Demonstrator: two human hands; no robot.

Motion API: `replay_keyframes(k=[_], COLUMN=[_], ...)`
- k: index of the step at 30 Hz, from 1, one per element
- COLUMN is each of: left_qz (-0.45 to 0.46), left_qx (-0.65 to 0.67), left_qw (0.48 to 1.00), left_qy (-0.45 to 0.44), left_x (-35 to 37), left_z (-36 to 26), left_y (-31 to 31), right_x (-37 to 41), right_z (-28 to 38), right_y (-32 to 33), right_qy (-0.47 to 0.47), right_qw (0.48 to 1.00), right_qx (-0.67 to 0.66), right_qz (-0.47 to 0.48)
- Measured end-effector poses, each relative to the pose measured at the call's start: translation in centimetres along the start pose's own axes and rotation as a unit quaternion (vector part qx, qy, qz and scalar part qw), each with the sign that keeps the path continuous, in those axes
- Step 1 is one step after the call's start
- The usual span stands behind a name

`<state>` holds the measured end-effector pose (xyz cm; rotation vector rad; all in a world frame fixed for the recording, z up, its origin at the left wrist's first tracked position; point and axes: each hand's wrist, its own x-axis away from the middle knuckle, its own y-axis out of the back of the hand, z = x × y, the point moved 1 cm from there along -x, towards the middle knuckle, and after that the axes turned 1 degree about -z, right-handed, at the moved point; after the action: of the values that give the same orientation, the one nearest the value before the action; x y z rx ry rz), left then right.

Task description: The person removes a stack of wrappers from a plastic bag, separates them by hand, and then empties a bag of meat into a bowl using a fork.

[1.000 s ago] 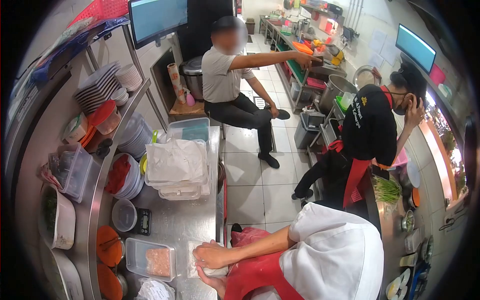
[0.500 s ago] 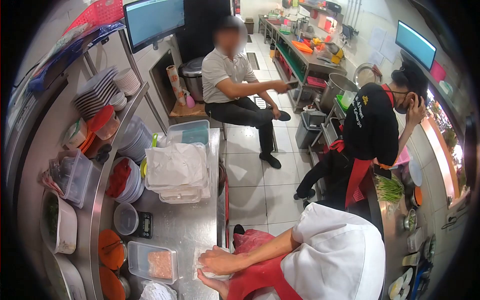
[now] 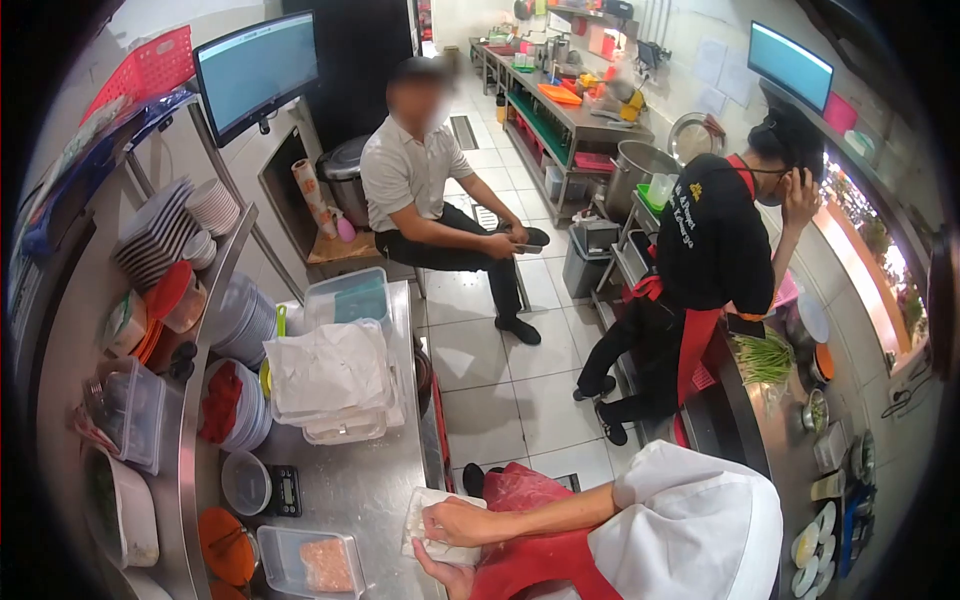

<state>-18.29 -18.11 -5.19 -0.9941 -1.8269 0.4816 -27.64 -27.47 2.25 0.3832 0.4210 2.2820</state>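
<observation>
White packet on counter, under right hand, left hand at edge, grip unclear

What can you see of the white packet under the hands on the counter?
The white packet looks flat, roughly rectangular, maybe paper-wrapped; its contents are hidden. It lies on the steel counter near the aisle-side edge. One hand rests on its top, covering the middle; a second hand touches its near side.

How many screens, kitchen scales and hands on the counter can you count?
Screens: 2
Kitchen scale: 1
Hands on the white packet: 2, the left hand and the right hand
Total: 5
</observation>
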Motion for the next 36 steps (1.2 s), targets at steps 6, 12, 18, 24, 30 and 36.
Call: replay_keyframes(k=[6, 12, 18, 24, 30, 36], left_qz=[0.056, 0.067, 0.041, 0.041, 0.072, 0.085], left_qx=[0.005, -0.014, -0.038, -0.077, -0.16, -0.196], left_qw=[0.998, 0.998, 0.998, 0.994, 0.974, 0.96], left_qy=[0.012, -0.015, -0.006, 0.069, 0.143, 0.18], left_x=[-1.6, -1.9, -2.1, -3.8, -3.7, -4.5], left_z=[0.3, -0.4, -0.6, -0.1, 0.9, 1.0], left_y=[-0.2, -2.3, -2.9, -3.5, -5.9, -6.5], right_x=[0.1, -0.3, -0.1, 0.0, 1.7, 4.5], right_z=[-1.8, -0.8, -0.7, -3.6, -3.8, -0.3], right_y=[0.5, 2.2, 2.6, 0.9, 0.8, 5.5], right_qy=[-0.021, -0.049, -0.015, 0.024, -0.006, -0.074], right_qw=[0.995, 0.994, 0.995, 0.988, 0.978, 0.972], right_qx=[-0.089, -0.093, -0.098, -0.099, -0.065, -0.113], right_qz=[-0.034, 0.034, -0.01, -0.117, -0.199, -0.191])
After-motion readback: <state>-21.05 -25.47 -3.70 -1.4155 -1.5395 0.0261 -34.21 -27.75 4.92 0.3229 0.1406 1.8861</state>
